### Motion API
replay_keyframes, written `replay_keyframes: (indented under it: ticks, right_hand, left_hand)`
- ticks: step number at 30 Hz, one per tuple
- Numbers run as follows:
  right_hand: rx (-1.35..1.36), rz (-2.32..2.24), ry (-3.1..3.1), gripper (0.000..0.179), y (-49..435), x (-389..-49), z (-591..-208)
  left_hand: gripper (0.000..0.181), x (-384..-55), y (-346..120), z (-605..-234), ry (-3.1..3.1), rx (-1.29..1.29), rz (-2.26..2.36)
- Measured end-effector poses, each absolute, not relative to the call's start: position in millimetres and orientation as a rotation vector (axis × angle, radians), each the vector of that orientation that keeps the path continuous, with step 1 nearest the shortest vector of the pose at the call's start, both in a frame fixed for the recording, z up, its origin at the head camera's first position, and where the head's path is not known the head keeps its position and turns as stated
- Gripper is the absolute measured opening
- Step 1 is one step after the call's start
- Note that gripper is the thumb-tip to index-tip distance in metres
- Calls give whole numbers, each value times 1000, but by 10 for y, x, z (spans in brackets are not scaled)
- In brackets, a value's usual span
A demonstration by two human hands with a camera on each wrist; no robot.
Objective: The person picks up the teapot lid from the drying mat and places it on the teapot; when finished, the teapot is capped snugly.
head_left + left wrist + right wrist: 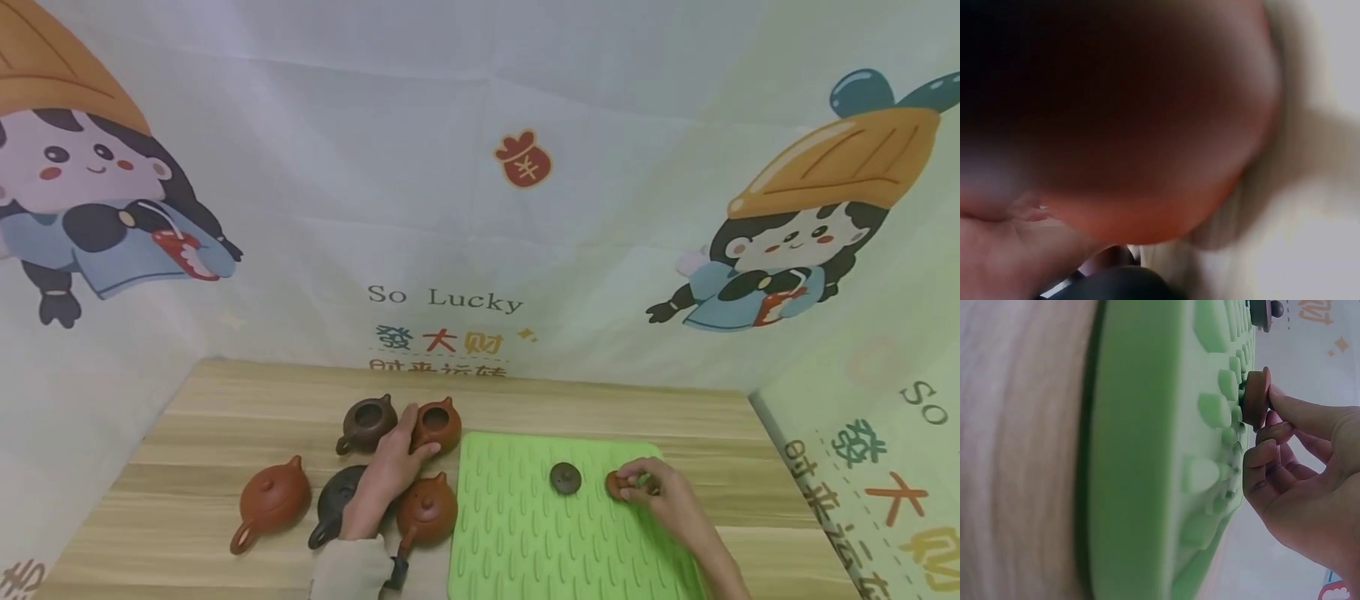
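Observation:
At the back of the table my left hand (392, 462) holds a lidless red-brown clay teapot (444, 432), with the thumb along its near side and the fingers at its left. Blurred and very close, a rounded orange-brown body (1147, 215) fills much of the left wrist view. Over the green mat (517, 525), my right hand (663, 492) pinches a small red-brown teapot lid (1256, 400) between thumb and fingers, low over the mat's bumps. To its left on the mat sits a dark teapot lid (566, 478).
Left of the held teapot stands a lidless dark brown teapot (367, 429). Nearer are a black teapot (336, 500), partly behind my left forearm, and two lidded red-brown teapots, one far left (274, 497), one beside the mat (429, 510). A printed cloth (600, 275) hangs behind the table.

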State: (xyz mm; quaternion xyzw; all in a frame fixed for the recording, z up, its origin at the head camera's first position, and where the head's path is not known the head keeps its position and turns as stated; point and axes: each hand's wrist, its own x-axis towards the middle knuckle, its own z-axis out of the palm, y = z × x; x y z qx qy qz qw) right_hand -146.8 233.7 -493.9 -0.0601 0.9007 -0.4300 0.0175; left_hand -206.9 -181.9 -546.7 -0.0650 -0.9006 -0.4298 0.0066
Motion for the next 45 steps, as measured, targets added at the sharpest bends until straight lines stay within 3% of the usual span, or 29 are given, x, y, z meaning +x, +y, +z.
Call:
replay_keyframes:
  ticks: [6,45]
  right_hand:
    - [-200,-1323,2819,20,2340,-1461,-4899]
    - [-528,-1472,2671,13,1228,-1888,-4522]
  left_hand:
    - [74,-2092,-1760,-5468,-2780,-172,-1247]
    - [71,-2095,-1767,-5579,-2757,-176,-1206]
